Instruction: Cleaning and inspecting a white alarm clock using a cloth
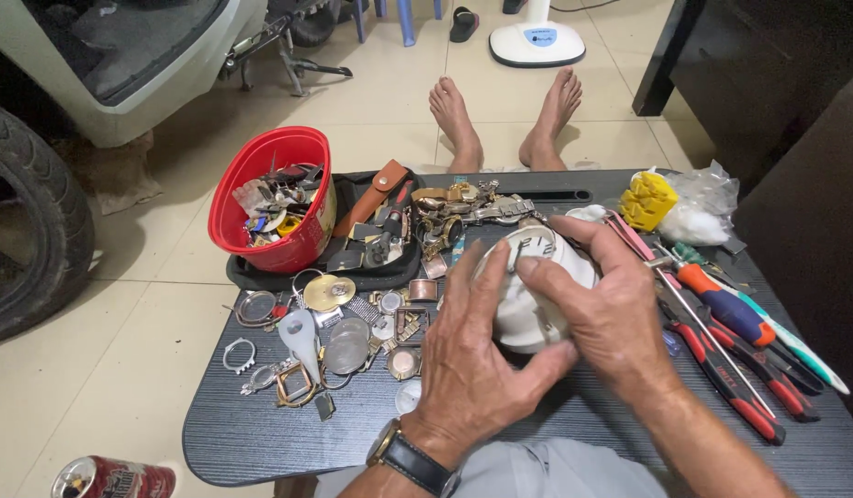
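While both hands, left hand (pixel 468 364) and right hand (pixel 603 309), are clenching fingers around the small round white plastic clock (pixel 530 281) over the dark desk (pixel 260 433), its casing is looking closed, nothing removed yet.

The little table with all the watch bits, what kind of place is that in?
Probably a home watch-repair corner: a low table strewn with watch parts, screwdrivers, and a scooter parked on the tiled floor.
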